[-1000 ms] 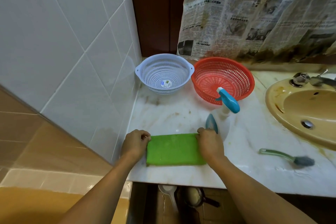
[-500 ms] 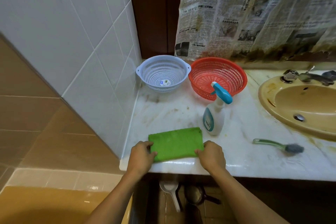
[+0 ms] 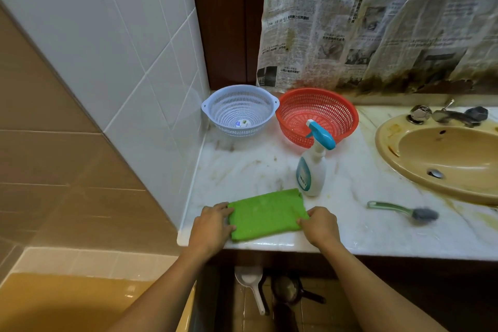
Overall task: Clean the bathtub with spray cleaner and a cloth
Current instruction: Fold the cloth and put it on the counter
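Head view: left hand [image 3: 213, 226], right hand [image 3: 320, 226] grip green cloth [image 3: 266, 215] on countertop [image 3: 242, 170].

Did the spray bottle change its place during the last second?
No. The spray bottle still stands just in front of the red basket, its blue head overlapping the basket's front rim as before.

The green folded cloth [image 3: 266, 214] looks matt and nubbly, perhaps terry. The white veined stone countertop [image 3: 242, 170] gleams smooth, though stained. The white plastic spray bottle [image 3: 315, 170] is glossy; the hanging yellowed newspaper [image 3: 350, 21] is crinkled, dull paper.
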`<state>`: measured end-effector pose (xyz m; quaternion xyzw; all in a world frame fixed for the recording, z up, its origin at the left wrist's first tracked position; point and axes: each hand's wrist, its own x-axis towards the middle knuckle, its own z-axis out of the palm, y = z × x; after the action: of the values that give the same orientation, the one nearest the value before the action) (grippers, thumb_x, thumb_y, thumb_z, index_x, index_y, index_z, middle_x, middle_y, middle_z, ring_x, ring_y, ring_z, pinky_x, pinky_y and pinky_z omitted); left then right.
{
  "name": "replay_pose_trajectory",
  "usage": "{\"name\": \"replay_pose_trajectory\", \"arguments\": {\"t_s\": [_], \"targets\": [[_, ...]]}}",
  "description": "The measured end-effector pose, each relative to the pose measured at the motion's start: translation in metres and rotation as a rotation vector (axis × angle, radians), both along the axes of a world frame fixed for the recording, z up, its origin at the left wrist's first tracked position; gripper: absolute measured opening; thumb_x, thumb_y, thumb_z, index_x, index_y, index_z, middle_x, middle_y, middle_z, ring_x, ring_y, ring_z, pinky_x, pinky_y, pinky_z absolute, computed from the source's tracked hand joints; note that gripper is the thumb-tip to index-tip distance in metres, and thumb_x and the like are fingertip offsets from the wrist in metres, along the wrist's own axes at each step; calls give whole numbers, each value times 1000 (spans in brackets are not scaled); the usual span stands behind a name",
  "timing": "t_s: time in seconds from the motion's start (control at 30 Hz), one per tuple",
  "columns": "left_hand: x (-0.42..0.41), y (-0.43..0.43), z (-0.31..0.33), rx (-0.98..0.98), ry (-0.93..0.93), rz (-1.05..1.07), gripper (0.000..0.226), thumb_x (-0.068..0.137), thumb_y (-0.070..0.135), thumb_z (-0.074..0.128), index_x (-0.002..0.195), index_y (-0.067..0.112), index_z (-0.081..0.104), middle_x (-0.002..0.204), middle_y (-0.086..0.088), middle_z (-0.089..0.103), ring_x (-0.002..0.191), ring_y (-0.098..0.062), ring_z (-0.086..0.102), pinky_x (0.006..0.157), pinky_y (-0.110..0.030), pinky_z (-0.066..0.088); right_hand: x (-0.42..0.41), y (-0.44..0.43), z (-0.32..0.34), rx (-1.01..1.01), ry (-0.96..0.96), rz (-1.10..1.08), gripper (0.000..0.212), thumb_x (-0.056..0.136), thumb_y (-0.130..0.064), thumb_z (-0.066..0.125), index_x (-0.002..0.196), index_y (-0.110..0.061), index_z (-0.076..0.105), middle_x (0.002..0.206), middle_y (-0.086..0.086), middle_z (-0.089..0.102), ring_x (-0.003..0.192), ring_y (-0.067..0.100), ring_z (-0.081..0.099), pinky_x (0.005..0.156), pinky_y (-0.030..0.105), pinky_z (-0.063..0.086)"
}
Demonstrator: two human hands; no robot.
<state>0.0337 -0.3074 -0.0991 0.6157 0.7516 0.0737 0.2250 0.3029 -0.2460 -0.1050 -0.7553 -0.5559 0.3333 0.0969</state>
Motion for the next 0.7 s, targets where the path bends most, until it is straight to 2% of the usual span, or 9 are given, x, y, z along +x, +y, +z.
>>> {"name": "replay_pose_trajectory", "arguments": {"t_s": [0.07, 0.17, 0.2, 0.33, 0.4, 0.47, 0.53, 0.6, 0.7], "targets": [[1, 0, 0, -2, 28, -13, 56, 94, 37, 69, 147, 34, 54, 159, 15, 43, 138, -25, 43, 110, -42, 40, -1, 0, -2, 18, 4, 0, 18, 87, -27, 74, 93, -9, 74, 93, 10, 73, 88, 30, 64, 76, 34, 54], [0, -1, 0, -11, 20, -3, 57, 94, 36, 70, 148, 33, 54, 159, 15, 43, 138, -25, 43, 111, -41, 40, -3, -2, -1, 81, 41, -22, 34, 88, -26, 75, 120, -13, 73, 117, 9, 73, 112, 31, 64, 86, 31, 48], [-1, -1, -2, -17, -4, 11, 58, 93, 35, 71, 148, 32, 54, 159, 14, 44, 138, -25, 43, 112, -41, 39, -5, -3, 0, 121, 49, -19, 38, 88, -25, 74, 125, -15, 72, 120, 8, 72, 115, 31, 63, 88, 32, 48], [-7, 3, -8, 3, -183, 114, 49, 86, 30, 80, 133, 26, 69, 151, 6, 55, 133, -25, 54, 113, -40, 41, -13, -5, 8, 355, 70, 90, 35, 89, -22, 73, 124, -18, 74, 111, 8, 72, 104, 27, 65, 88, 33, 48], [-6, 6, -5, 100, -267, 195, 34, 86, 26, 81, 120, 24, 76, 138, 3, 64, 115, -24, 63, 103, -36, 47, -24, -8, 16, 474, 107, 191, 33, 90, -18, 75, 123, -17, 74, 108, 5, 69, 99, 24, 64, 88, 31, 46], [-1, 9, 6, 180, -382, 279, 20, 88, 26, 80, 108, 23, 79, 117, 7, 73, 96, -16, 66, 90, -27, 48, -37, -12, 22, 572, 153, 321, 33, 88, -15, 77, 120, -18, 75, 102, 0, 67, 88, 16, 61, 83, 25, 44], [6, 15, 26, 156, -654, 389, 11, 91, 28, 77, 99, 21, 81, 102, 7, 77, 92, -14, 70, 78, -21, 49, -51, -18, 23, 621, 195, 434, 33, 85, -16, 80, 118, -21, 76, 101, -5, 69, 79, 8, 56, 80, 24, 47], [11, 25, 42, 45, -865, 474, 24, 94, 38, 74, 99, 15, 79, 97, 2, 78, 86, -16, 69, 60, -20, 46, -63, -24, 22, 629, 225, 523, 35, 84, -19, 81, 118, -23, 76, 105, -7, 72, 77, 10, 60, 79, 27, 53], [10, 37, 52, -52, -878, 518, 43, 90, 48, 76, 97, 5, 77, 96, -6, 78, 77, -19, 66, 51, -25, 38, -77, -34, 17, 589, 252, 601, 35, 85, -20, 80, 120, -24, 75, 112, -6, 74, 87, 14, 68, 85, 32, 57]]}}
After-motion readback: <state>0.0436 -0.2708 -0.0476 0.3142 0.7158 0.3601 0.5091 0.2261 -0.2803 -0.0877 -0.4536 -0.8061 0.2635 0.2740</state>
